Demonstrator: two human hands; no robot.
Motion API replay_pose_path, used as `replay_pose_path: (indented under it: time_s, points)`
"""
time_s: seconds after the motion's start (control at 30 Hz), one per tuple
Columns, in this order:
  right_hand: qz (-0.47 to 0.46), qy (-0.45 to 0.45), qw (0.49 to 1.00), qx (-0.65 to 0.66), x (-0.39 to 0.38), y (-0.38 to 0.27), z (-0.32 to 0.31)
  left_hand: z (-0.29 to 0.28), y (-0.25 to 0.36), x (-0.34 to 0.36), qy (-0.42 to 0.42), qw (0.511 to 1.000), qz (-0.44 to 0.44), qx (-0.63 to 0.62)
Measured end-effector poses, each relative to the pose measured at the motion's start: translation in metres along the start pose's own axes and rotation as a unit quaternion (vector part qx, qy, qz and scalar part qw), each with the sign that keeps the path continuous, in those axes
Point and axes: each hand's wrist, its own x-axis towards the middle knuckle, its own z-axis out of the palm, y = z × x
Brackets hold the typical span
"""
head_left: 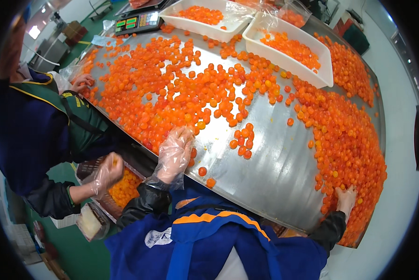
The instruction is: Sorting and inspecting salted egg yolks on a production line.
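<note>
Nearest me, my right hand (346, 199) sets its partly spread fingers into the heaped egg yolks (358, 154) at right, and my left hand (176, 151), gloved in crinkled clear plastic, seems loosely bent beside the scattered ones; I can't tell whether either grips any. I judge this to be picking through by hand, calling next for a gentle pinch on glossy orange balls. Beyond, the smooth metal surface (274, 140) reaches rigid-looking white plastic trays (325, 70).
</note>
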Motion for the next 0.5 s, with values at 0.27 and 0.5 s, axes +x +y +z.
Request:
replay_pose_path:
  time_s: [0.27, 0.5]
  points:
    - [0.007, -0.059, 0.998, 0.033, -0.001, -0.005, -0.010, 0.003, 0.004, 0.001, 0.046, 0.999, 0.017, 0.020]
    - [0.013, -0.072, 0.997, 0.022, 0.011, 0.002, -0.004, 0.002, -0.001, 0.001, 0.016, 1.000, 0.015, 0.008]
